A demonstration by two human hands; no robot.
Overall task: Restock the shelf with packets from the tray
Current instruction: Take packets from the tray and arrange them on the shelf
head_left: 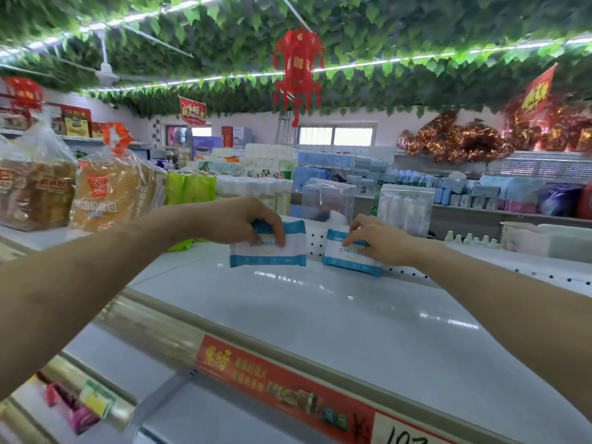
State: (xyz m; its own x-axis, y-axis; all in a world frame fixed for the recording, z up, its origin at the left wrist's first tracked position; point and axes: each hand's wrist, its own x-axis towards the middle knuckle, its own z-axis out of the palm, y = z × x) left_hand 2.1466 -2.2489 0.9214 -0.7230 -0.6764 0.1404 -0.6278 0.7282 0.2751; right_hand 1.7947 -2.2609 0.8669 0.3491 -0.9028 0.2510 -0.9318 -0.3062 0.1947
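Both my arms reach over the white top shelf (320,315). My left hand (243,221) grips a blue-and-white packet (272,256) from above, upright and a little above the shelf surface. To its right, my right hand (374,238) pinches a second blue-and-white packet (342,264) that stands on the shelf against the perforated back panel (315,240). The two packets are side by side with a small gap between them. No tray is in view.
Bagged bread loaves (105,193) and green packs (189,187) stand at the left of the shelf. Clear plastic boxes (403,208) sit behind the back panel. A red price strip (282,382) runs along the shelf's front edge. Far shelves hold blue tissue packs.
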